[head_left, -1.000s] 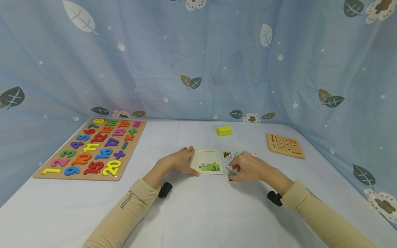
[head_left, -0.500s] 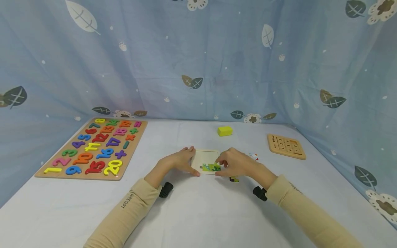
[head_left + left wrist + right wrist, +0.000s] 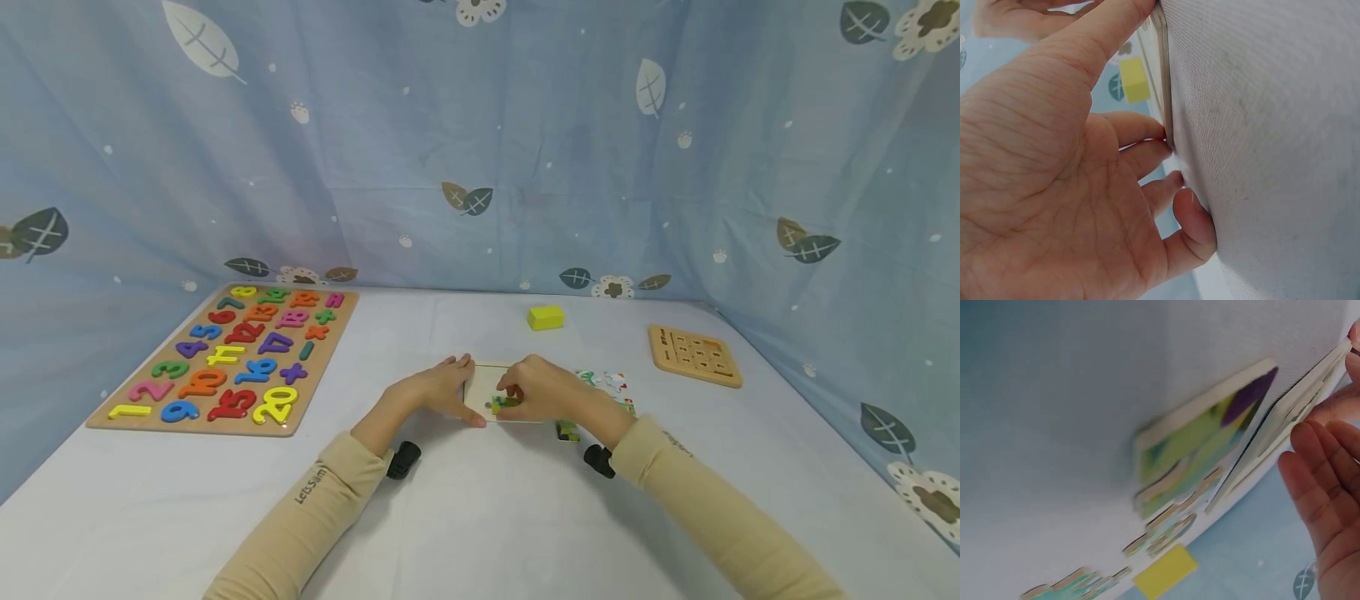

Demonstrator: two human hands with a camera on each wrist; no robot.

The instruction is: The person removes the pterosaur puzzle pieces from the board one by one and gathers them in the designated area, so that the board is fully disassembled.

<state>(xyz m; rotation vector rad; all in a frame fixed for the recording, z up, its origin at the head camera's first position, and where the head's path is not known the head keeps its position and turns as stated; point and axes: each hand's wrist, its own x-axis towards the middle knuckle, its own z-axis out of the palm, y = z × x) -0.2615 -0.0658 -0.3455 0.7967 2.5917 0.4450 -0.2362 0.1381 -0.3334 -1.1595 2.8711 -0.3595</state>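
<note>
My left hand (image 3: 438, 390) holds the left side of a small pale puzzle tray (image 3: 483, 375), thumb at its near edge. In the left wrist view, fingertips of the left hand (image 3: 1072, 169) touch the tray's edge (image 3: 1163, 75). Over the tray, my right hand (image 3: 547, 390) bends its fingers and pinches a green jigsaw piece (image 3: 504, 403); the fingers partly cover it. Beside the tray's right side lie loose jigsaw pieces, one green and dark (image 3: 567, 431), others pale and coloured (image 3: 611, 383) behind the right wrist. The right wrist view shows a blurred piece (image 3: 1210, 437) close up.
A large number board (image 3: 330, 367) with colourful numerals lies at the left. A yellow-green block (image 3: 545, 317) stands behind the tray. Farther right is a small wooden number board (image 3: 693, 357). A blue patterned curtain (image 3: 480, 150) hangs behind the white table (image 3: 465, 517).
My right hand has moved left from the loose pieces to over the tray, uncovering several of them. My left hand has stayed at the tray's left side.
</note>
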